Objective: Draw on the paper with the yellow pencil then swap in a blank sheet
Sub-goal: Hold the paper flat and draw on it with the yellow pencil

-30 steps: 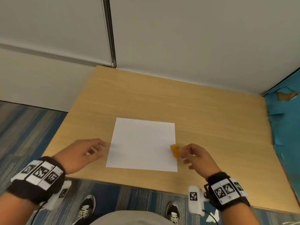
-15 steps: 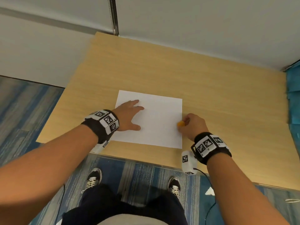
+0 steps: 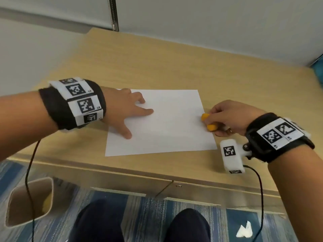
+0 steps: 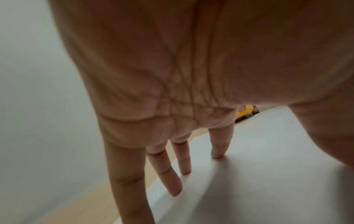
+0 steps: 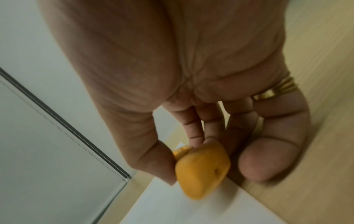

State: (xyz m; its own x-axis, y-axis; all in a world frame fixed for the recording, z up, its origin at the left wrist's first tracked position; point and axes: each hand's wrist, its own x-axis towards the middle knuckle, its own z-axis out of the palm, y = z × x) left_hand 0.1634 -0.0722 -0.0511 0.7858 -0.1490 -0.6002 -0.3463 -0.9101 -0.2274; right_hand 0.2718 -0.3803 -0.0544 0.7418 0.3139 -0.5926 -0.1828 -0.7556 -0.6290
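A white sheet of paper [image 3: 167, 123] lies flat on the wooden table [image 3: 174, 63]. My left hand [image 3: 129, 110] presses on the sheet's left part with straight, spread fingers [image 4: 176, 181]. My right hand [image 3: 225, 117] holds a short, chunky yellow pencil [image 3: 208, 122] at the paper's right edge. In the right wrist view the thumb and fingers pinch the yellow pencil [image 5: 201, 171] over the paper [image 5: 182, 209]. I see no marks on the sheet. The pencil's tip is hidden.
A brown open box [image 3: 29, 201] stands on the blue striped floor at the lower left. A crumpled white scrap [image 3: 244, 232] lies on the floor at the lower right. Grey wall panels rise behind the table. Cables hang from both wrists.
My left hand moved from beside the sheet onto it and stays pressed flat there. My right hand keeps the yellow pencil at the right edge. The head view dipped downward.
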